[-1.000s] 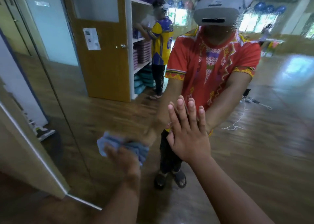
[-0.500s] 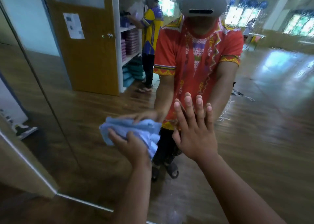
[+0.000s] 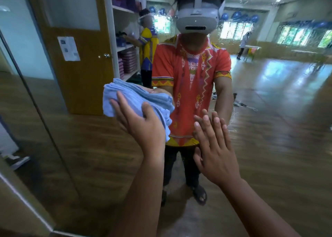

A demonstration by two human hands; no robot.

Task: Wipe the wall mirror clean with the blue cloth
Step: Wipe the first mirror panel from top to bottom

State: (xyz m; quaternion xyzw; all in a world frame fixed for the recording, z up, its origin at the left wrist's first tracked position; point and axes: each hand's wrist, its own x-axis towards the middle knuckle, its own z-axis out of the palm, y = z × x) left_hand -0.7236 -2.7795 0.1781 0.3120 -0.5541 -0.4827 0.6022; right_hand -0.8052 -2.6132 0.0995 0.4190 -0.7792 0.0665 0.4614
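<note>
The mirror (image 3: 273, 132) has the blue cloth (image 3: 136, 96) pressed on it under the left hand (image 3: 143, 127), fingers spread, and I fear the right hand (image 3: 213, 147), flat with straight fingers on the glass, will leave new marks.
</note>
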